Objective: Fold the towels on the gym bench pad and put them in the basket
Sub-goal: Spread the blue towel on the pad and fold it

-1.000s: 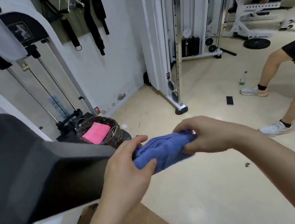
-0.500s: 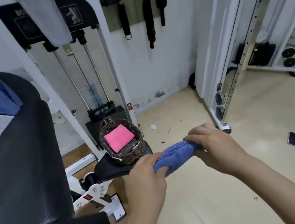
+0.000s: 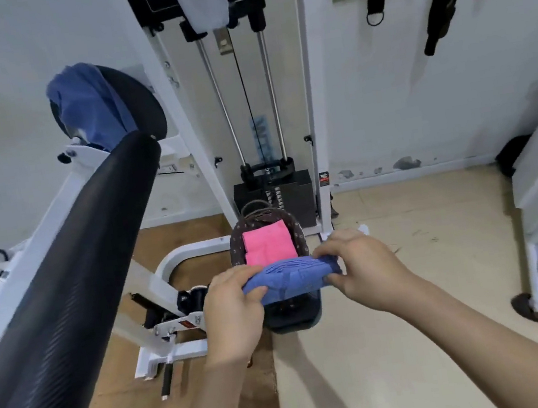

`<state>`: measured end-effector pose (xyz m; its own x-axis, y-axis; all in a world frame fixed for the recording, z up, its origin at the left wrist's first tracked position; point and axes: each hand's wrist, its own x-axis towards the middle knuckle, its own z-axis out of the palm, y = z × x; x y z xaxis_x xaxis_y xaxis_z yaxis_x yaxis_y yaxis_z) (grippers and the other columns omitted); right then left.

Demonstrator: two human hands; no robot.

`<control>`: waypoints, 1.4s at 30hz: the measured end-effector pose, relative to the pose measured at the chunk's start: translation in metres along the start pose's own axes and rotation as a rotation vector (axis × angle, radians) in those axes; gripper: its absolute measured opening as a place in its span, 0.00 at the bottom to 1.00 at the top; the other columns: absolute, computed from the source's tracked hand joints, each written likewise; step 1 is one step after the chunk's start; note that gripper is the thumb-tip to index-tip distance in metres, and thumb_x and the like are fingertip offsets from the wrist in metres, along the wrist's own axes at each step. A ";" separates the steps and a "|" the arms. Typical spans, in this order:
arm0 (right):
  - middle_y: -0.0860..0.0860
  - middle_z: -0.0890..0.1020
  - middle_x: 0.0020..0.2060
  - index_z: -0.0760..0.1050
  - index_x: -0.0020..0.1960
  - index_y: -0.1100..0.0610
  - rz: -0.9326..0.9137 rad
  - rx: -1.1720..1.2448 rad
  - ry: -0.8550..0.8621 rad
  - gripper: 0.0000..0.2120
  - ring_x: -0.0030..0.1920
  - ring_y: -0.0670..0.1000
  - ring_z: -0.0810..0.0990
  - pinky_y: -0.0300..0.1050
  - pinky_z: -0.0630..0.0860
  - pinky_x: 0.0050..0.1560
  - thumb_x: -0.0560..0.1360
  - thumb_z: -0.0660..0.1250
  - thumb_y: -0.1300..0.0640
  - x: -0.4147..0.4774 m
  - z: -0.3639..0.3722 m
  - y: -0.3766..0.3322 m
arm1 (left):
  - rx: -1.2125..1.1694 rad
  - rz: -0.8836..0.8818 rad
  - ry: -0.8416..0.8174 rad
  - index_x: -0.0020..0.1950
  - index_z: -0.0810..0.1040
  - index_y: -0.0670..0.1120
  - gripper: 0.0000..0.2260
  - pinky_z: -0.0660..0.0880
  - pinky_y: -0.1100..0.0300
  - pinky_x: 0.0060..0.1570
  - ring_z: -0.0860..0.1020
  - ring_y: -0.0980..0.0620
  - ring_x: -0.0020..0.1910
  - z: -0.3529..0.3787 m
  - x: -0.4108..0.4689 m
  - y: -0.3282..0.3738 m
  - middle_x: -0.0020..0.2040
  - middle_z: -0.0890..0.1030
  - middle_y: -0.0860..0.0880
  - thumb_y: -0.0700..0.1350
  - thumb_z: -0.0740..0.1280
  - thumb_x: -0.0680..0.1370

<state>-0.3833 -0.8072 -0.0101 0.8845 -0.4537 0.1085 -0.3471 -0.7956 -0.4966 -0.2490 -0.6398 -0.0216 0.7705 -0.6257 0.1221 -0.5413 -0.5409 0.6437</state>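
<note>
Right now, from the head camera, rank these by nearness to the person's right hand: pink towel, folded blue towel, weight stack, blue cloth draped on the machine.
1. Folded blue towel: in the grip of the right hand.
2. Pink towel: in the basket, just beyond.
3. Weight stack: behind the basket, at the wall.
4. Draped blue cloth: far upper left, above the bench pad.

I have just one camera, and it sits on my head. It looks forward and down. My left hand [image 3: 232, 307] and right hand [image 3: 361, 268] are very near it, in the middle (both gripping the blue towel [image 3: 291, 275]). The basket [image 3: 236, 246] is just past them at 12 o'clock. The bench pad [image 3: 74, 283] runs close by at 9 o'clock.
</note>
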 end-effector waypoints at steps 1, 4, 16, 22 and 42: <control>0.47 0.80 0.48 0.80 0.55 0.49 -0.012 0.001 0.012 0.16 0.52 0.52 0.76 0.46 0.73 0.50 0.68 0.70 0.60 0.014 0.005 0.005 | 0.042 -0.006 0.017 0.56 0.83 0.49 0.14 0.65 0.63 0.54 0.73 0.54 0.55 0.003 0.011 -0.002 0.51 0.79 0.57 0.36 0.70 0.73; 0.49 0.82 0.46 0.81 0.52 0.51 -0.046 -0.005 0.028 0.16 0.50 0.55 0.78 0.49 0.75 0.49 0.66 0.71 0.64 0.056 0.024 0.022 | 0.159 0.007 0.012 0.55 0.83 0.47 0.14 0.66 0.63 0.53 0.74 0.51 0.55 0.015 0.048 -0.018 0.52 0.80 0.54 0.36 0.71 0.71; 0.48 0.83 0.40 0.81 0.52 0.48 0.012 -0.202 -0.250 0.21 0.48 0.57 0.78 0.46 0.66 0.42 0.61 0.75 0.64 0.203 0.165 0.094 | 0.486 0.130 -0.538 0.49 0.78 0.46 0.11 0.73 0.56 0.38 0.78 0.45 0.42 0.110 0.202 -0.150 0.42 0.80 0.48 0.43 0.71 0.68; 0.52 0.80 0.52 0.74 0.60 0.50 0.084 -0.425 -0.661 0.18 0.60 0.55 0.71 0.45 0.64 0.57 0.71 0.65 0.61 0.224 0.203 0.099 | 0.696 0.292 -0.794 0.55 0.75 0.46 0.14 0.70 0.57 0.43 0.80 0.45 0.44 0.149 0.213 -0.183 0.45 0.81 0.47 0.45 0.71 0.71; 0.57 0.81 0.47 0.74 0.58 0.51 1.069 0.820 -0.634 0.12 0.43 0.53 0.79 0.42 0.77 0.40 0.78 0.61 0.63 0.254 0.227 0.102 | 0.693 0.321 -0.809 0.29 0.80 0.47 0.11 0.75 0.61 0.34 0.79 0.48 0.30 0.197 0.228 -0.201 0.26 0.79 0.49 0.44 0.79 0.52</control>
<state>-0.1231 -0.9119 -0.2289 0.3905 -0.2450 -0.8874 -0.8259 0.3326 -0.4552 -0.0309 -0.7842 -0.2716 0.2506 -0.8387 -0.4836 -0.9418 -0.3269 0.0789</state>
